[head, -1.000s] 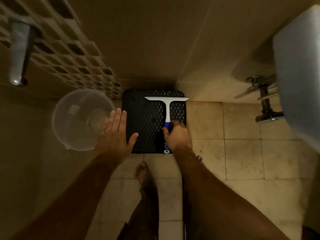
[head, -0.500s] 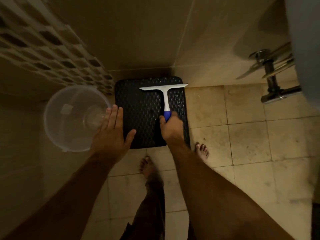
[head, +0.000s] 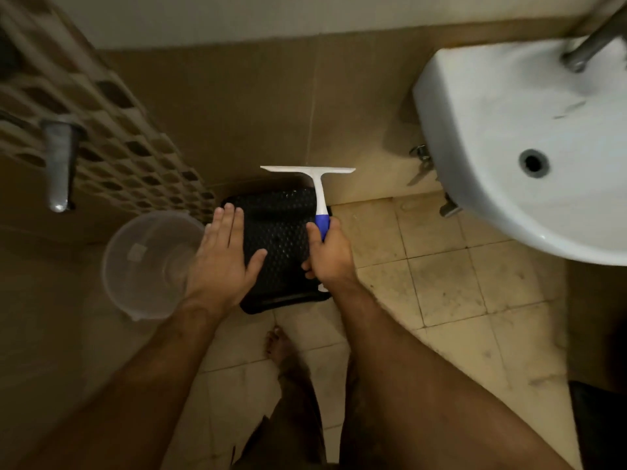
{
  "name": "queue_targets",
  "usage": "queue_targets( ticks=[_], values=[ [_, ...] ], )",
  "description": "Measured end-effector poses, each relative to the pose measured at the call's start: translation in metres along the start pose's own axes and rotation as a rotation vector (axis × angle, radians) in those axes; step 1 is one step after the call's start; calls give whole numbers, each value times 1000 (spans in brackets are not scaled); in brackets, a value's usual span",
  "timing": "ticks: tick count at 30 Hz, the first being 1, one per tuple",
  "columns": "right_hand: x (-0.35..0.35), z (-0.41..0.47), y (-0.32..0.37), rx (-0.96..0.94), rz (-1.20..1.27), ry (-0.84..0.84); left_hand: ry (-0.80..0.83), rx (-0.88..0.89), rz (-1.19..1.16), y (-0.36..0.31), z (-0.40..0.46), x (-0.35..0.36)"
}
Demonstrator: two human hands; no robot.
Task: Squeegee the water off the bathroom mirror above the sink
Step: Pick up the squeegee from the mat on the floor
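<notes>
Right hand (head: 330,254): fingers wrapped round blue grip of squeegee (head: 317,191); white blade far end, level, raised over far edge of black stool.
Left hand (head: 225,257): flat, fingers straight and together, holding nothing, over the stool's left edge.
Black stool (head: 278,232): on tiled floor.
Clear basin (head: 146,262): left of stool.
White sink (head: 529,147): right, far.
</notes>
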State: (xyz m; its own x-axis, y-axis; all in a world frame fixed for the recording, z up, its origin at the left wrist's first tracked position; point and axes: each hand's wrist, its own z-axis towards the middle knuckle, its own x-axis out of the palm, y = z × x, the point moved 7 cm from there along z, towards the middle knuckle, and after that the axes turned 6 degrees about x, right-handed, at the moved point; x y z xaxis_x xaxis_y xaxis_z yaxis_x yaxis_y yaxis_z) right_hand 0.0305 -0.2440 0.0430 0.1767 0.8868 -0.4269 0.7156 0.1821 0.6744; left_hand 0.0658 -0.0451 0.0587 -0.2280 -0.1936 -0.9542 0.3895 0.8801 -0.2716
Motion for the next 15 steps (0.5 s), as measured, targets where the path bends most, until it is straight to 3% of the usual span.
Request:
queue_targets(
  ticks=[5,15],
  values=[
    [-56,-45,26,-111,-133,-111,-44,44,28,-32,-5,-44],
    [-176,-106,57,-358,-104,-280,-221,180,139,-139,-3,-139]
  ],
)
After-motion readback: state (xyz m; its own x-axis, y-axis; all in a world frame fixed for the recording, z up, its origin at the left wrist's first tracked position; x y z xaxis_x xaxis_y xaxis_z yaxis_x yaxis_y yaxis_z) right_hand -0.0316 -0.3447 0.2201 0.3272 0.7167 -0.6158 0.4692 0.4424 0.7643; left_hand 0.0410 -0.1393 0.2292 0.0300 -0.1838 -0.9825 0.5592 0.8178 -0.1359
